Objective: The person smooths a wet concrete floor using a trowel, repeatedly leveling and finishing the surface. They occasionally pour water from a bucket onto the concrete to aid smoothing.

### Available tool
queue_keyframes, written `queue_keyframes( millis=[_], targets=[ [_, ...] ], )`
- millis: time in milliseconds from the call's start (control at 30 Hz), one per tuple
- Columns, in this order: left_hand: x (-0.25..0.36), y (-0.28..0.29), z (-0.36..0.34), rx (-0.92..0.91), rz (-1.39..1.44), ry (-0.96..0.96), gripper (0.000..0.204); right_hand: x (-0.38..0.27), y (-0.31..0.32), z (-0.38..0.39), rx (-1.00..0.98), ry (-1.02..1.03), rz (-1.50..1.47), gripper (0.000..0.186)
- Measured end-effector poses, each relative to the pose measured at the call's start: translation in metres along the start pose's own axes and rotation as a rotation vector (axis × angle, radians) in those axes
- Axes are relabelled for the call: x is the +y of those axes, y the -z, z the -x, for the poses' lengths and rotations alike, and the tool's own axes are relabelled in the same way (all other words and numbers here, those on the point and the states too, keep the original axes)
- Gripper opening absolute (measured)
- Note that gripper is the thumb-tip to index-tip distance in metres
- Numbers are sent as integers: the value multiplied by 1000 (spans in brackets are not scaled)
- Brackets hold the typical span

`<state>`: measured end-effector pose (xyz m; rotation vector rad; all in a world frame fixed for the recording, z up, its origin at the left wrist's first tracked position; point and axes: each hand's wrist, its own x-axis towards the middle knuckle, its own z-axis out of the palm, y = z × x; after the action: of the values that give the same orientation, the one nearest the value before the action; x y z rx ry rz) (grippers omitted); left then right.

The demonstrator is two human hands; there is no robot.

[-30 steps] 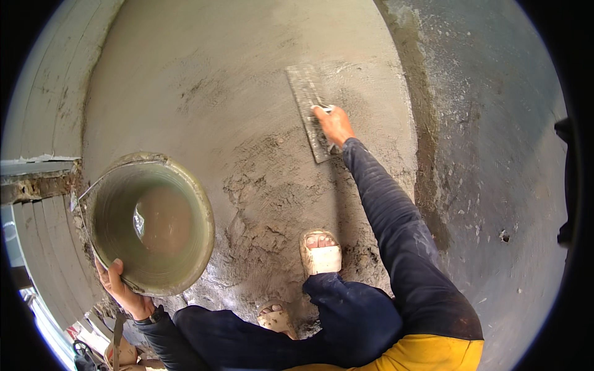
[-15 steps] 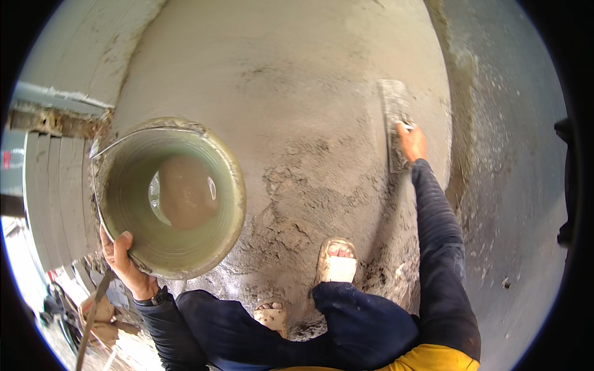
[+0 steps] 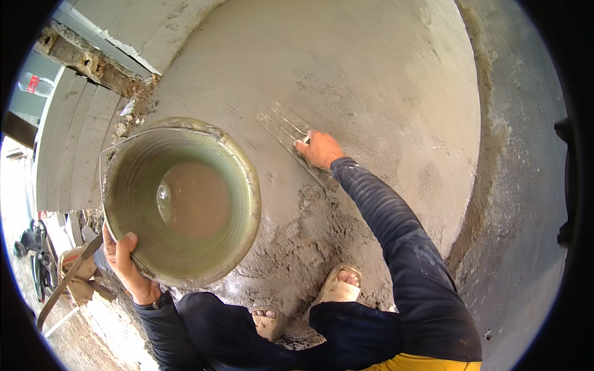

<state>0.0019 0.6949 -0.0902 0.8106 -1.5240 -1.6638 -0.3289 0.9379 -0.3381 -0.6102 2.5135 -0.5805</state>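
Observation:
My left hand [image 3: 127,260] grips the lower-left rim of a green plastic bucket [image 3: 229,253] with a wire handle, holding some murky brownish water [image 3: 201,204]. My right hand [image 3: 320,148] is closed on the handle of a long steel trowel [image 3: 278,127], lying flat on wet grey cement [image 3: 390,111] just right of the bucket. The cement is smooth farther out and rough and lumpy nearer my feet, where my two cream sandals [image 3: 334,290] show beyond my dark trousers.
A grey surface [image 3: 520,210] with a rough edge runs along the right. At the left are grey boards [image 3: 74,142], a rusty beam [image 3: 86,59], a plastic bottle [image 3: 37,85], a long thin bar [image 3: 68,281], brown sacks and dark clutter [image 3: 34,241].
The trowel swept right, then back leftward, and is now tilted toward upper left beside the bucket. The bucket shifted slightly right in view, still held by my left hand; the whole scene has shifted.

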Motion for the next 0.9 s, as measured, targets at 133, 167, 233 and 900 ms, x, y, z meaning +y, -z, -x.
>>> queue_keyframes(
  millis=[133, 167, 233, 900],
  targets=[
    [8, 19, 4, 99, 3, -9, 53, 51, 34, -39, 233, -19, 76, 56],
    [11, 28, 5, 121, 24, 4, 53, 73, 52, -53, 317, -107, 50, 55],
    [13, 49, 8, 142, -3, -28, 55, 110, 74, -65, 480, -238, 23, 60],
    [-19, 284, 78, 514, -218, 126, 41, -75, -121, 144, -139, 235, 220, 54]
  ],
)
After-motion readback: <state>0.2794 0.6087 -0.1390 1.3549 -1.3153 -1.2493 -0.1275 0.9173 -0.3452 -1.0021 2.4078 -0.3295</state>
